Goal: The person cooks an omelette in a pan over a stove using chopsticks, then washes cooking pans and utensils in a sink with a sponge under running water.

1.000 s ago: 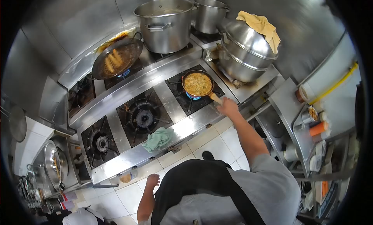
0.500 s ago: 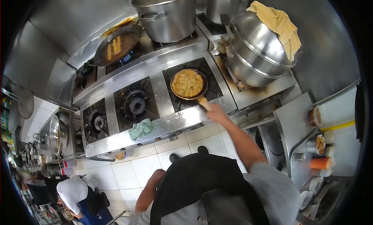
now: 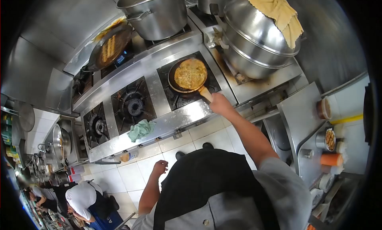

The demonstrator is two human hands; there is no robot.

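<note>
My right hand [image 3: 221, 104] is closed around the light-coloured handle of a small frying pan [image 3: 172, 85] at the front right burner. In the pan is a round, flat, browned omelette or pancake [image 3: 190, 73]. It lies toward the pan's far right side, and dark pan surface shows along the left and near edge. Whether the pan rests on the grate or is slightly raised, I cannot tell. My left hand [image 3: 160, 167] hangs beside my apron over the floor, fingers curled in, with nothing visible in it. A green cloth [image 3: 141, 130] lies on the stove's front edge.
Behind are a wok [image 3: 115, 47] with long browned pieces and a large stockpot [image 3: 157, 21]. A domed steel steamer [image 3: 258, 41] with a yellow cloth [image 3: 274, 11] stands right. Containers line the right counter [image 3: 305, 166]. A person in white [image 3: 84, 196] bends at lower left.
The omelette has shifted toward the pan's far right side, uncovering dark pan at left. My left hand has come out from beside the apron. The whole view has shifted slightly.
</note>
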